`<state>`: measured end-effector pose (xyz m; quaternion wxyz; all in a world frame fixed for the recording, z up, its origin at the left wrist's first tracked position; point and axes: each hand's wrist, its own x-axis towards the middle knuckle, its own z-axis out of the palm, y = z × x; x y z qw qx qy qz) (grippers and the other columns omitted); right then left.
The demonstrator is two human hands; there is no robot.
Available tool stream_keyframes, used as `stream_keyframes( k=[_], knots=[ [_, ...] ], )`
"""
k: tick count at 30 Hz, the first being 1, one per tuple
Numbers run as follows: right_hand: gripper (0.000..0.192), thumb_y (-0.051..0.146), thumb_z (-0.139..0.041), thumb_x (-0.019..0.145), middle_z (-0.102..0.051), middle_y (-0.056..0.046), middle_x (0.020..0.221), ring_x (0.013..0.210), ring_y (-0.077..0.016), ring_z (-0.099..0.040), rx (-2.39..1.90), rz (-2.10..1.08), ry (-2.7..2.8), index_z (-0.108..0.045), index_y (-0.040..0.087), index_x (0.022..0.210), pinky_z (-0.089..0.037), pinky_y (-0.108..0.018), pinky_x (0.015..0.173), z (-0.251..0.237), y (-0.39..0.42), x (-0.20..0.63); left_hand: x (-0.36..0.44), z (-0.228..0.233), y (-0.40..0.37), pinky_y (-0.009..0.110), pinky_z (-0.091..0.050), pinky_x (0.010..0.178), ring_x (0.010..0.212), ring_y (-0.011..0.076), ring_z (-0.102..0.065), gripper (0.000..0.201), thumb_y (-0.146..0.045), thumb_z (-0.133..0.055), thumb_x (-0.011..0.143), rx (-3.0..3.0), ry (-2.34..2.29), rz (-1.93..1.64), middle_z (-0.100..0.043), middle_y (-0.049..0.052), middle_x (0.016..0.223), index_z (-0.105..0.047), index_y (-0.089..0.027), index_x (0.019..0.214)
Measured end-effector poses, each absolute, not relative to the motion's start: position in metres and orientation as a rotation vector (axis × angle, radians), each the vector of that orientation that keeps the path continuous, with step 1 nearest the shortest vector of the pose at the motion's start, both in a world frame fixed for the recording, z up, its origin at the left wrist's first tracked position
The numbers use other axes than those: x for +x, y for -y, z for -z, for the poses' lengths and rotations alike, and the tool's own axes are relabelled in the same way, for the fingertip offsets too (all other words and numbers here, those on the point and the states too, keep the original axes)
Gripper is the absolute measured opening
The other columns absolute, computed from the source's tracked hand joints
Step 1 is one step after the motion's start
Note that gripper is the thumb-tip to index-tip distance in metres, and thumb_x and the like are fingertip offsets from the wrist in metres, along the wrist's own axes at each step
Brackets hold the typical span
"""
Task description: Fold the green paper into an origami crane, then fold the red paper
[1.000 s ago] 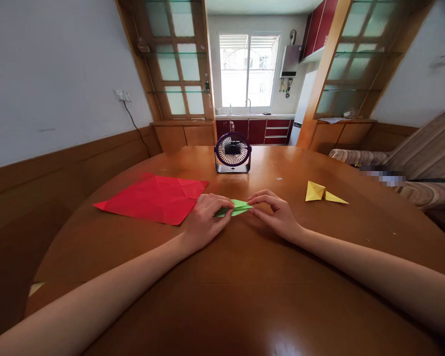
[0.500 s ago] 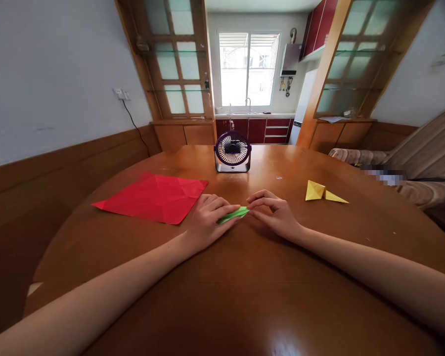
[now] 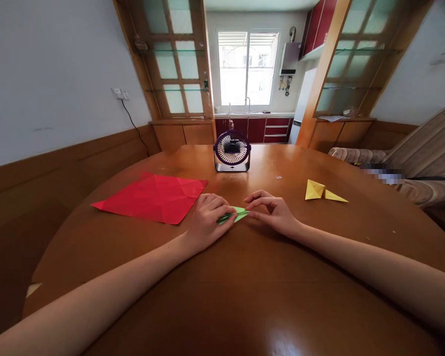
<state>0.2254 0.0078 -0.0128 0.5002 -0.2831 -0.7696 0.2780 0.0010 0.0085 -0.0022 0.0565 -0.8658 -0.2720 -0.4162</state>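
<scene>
A small folded piece of green paper [image 3: 241,213] lies between my hands at the middle of the table. My left hand [image 3: 210,217] is closed on its left part, the thumb pressing near the centre fold and the fingers covering the rest. The pointed right end sits in the fingertips of my right hand [image 3: 272,211], pinched between thumb and fingers. Left of my left hand a creased sheet of red paper [image 3: 155,198] lies flat. Off to the right rests a folded yellow paper piece [image 3: 315,190] with a long point.
A small purple desk fan [image 3: 232,151] stands on the wooden table [image 3: 222,306] beyond my hands. A white scrap [image 3: 278,177] lies right of the fan. A striped armchair [image 3: 422,148] stands at the right, past the table's rounded edge.
My left thumb has shifted up onto the green paper's fold, and more of the paper's lower right flap shows. My right hand stays at the pointed end, almost unmoved.
</scene>
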Motion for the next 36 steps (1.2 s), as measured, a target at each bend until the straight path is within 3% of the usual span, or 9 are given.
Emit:
stream_keyframes(
  k=[12, 18, 24, 28, 36],
  knots=[
    [0.016, 0.037, -0.064, 0.087, -0.059, -0.006, 0.099, 0.095, -0.0180, -0.059, -0.694, -0.718, 1.862, -0.069, 0.022, 0.086, -0.048, -0.038, 0.090, 0.014, -0.008, 0.223, 0.001, 0.002, -0.009, 0.036, -0.039, 0.078, 0.078, 0.0174, -0.058, 0.018, -0.036, -0.061, 0.089, -2.687, 0.906, 1.340, -0.067, 0.002, 0.079, -0.069, -0.022, 0.082],
    [0.019, 0.038, -0.059, 0.090, -0.057, -0.006, 0.098, 0.097, -0.0184, -0.056, -0.727, -0.694, 1.847, -0.064, 0.021, 0.085, -0.047, -0.036, 0.090, 0.013, -0.008, 0.222, -0.001, 0.003, -0.011, 0.037, -0.041, 0.084, 0.088, 0.0192, -0.058, 0.017, -0.035, -0.060, 0.090, -2.721, 0.957, 1.333, -0.067, 0.003, 0.089, -0.070, -0.023, 0.098],
    [0.023, 0.042, -0.058, 0.090, -0.056, -0.004, 0.096, 0.093, -0.0167, -0.056, -0.759, -0.757, 1.774, -0.062, 0.020, 0.084, -0.047, -0.033, 0.088, 0.014, -0.012, 0.224, -0.003, -0.001, -0.007, 0.039, -0.042, 0.090, 0.100, 0.0228, -0.057, 0.040, -0.041, -0.068, 0.083, -2.714, 0.868, 1.291, -0.065, 0.006, 0.106, -0.061, -0.024, 0.118],
    [0.025, 0.045, -0.060, 0.087, -0.057, -0.004, 0.093, 0.087, -0.0158, -0.056, -0.783, -0.805, 1.733, -0.062, 0.020, 0.084, -0.047, -0.031, 0.082, 0.013, -0.014, 0.225, -0.006, 0.006, -0.013, 0.036, -0.043, 0.089, 0.099, 0.0201, -0.057, 0.029, -0.032, -0.060, 0.090, -2.689, 0.889, 1.379, -0.065, 0.004, 0.103, -0.062, -0.027, 0.119],
    [0.022, 0.041, -0.064, 0.085, -0.058, -0.001, 0.085, 0.080, -0.0138, -0.055, -0.775, -0.880, 1.691, -0.061, 0.020, 0.085, -0.046, -0.028, 0.076, 0.013, -0.011, 0.223, -0.007, 0.012, -0.019, 0.038, -0.045, 0.087, 0.093, 0.0189, -0.058, 0.026, -0.034, -0.062, 0.090, -2.705, 0.971, 1.555, -0.067, 0.003, 0.097, -0.068, -0.034, 0.115]
  ],
)
